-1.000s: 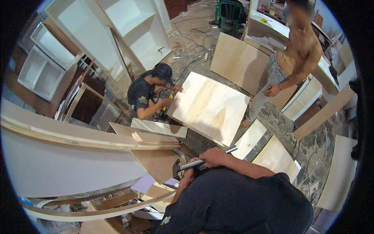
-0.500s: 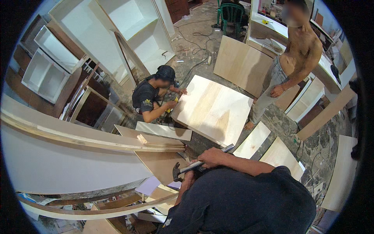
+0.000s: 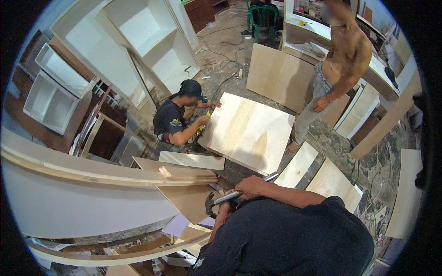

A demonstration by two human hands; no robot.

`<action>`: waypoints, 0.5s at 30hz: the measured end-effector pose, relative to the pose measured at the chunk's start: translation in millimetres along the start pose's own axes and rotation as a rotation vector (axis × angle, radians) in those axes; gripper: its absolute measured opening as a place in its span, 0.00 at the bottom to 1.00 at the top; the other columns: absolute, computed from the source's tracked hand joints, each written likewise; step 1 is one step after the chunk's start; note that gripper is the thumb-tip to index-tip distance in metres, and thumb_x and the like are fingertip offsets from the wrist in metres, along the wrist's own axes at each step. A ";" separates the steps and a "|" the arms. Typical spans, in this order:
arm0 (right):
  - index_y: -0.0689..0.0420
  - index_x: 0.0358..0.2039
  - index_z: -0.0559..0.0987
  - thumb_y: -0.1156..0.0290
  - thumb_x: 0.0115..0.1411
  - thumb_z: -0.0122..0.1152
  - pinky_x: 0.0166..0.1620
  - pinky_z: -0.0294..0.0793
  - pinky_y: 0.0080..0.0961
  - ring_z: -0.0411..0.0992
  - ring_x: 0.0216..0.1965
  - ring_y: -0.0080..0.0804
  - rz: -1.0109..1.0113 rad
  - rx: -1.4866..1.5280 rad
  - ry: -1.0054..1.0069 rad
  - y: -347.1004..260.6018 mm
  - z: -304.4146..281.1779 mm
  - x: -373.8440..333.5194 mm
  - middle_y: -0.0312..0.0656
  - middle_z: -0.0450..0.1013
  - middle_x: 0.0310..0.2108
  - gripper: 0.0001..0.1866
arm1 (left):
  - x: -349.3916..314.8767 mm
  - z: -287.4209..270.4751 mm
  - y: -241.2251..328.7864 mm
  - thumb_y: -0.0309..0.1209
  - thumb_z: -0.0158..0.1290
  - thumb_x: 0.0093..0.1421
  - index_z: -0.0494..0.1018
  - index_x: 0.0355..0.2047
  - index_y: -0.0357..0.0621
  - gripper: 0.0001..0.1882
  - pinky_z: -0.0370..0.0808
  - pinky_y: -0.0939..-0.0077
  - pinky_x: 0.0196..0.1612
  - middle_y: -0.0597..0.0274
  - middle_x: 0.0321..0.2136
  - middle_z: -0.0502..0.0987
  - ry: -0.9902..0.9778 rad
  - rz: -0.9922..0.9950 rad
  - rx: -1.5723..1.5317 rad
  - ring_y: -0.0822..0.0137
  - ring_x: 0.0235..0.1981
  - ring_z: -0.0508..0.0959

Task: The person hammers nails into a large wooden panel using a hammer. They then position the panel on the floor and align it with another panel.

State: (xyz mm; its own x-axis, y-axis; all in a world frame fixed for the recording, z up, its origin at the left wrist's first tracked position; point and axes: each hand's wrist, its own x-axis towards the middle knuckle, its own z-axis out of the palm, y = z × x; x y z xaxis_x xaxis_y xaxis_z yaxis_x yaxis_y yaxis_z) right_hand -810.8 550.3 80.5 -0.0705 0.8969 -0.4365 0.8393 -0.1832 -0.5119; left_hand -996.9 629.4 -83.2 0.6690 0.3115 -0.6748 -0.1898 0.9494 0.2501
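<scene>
A claw hammer (image 3: 227, 198) with a dark head and a silvery handle lies slantwise in front of my chest, its head to the left. My right hand (image 3: 251, 187) is closed around the handle. Just below the hammer's head, my left hand (image 3: 225, 209) is close against the handle; its fingers are mostly hidden. Beyond my hands stands a box-like piece with a pale wooden panel (image 3: 251, 131) on top. A crouching person in a dark shirt (image 3: 172, 123) at its left side holds a yellow tool (image 3: 202, 125) against its edge.
A shirtless person (image 3: 347, 57) stands to the right of the panel. Long boards (image 3: 101, 172) stretch across the left, with a small wood block (image 3: 164, 172) on them. Cut panels (image 3: 338, 184) lie at right. White cabinets (image 3: 138, 27), cables (image 3: 225, 50) and a green chair (image 3: 263, 18) are farther back.
The view has shifted slightly, so the surroundings sit a little farther left. My hands and the hammer keep nearly the same pose. The crouching person remains at the panel's edge.
</scene>
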 end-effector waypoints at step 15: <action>0.45 0.48 0.81 0.59 0.57 0.65 0.45 0.79 0.50 0.80 0.42 0.52 -0.063 -0.034 -0.008 -6.1 4.6 1.7 0.50 0.81 0.38 0.18 | -10.5 -0.8 3.3 0.42 0.48 0.71 0.72 0.46 0.50 0.12 0.74 0.63 0.51 0.62 0.43 0.77 0.184 -0.006 0.302 0.63 0.43 0.77</action>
State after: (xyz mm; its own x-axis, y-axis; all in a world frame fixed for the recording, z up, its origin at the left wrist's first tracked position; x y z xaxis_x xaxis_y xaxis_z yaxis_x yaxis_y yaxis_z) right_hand -818.6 551.1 79.5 -0.1284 0.9028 -0.4103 0.8508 -0.1123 -0.5134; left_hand -1005.1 629.3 -75.9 0.5233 0.3339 -0.7840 0.0531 0.9054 0.4211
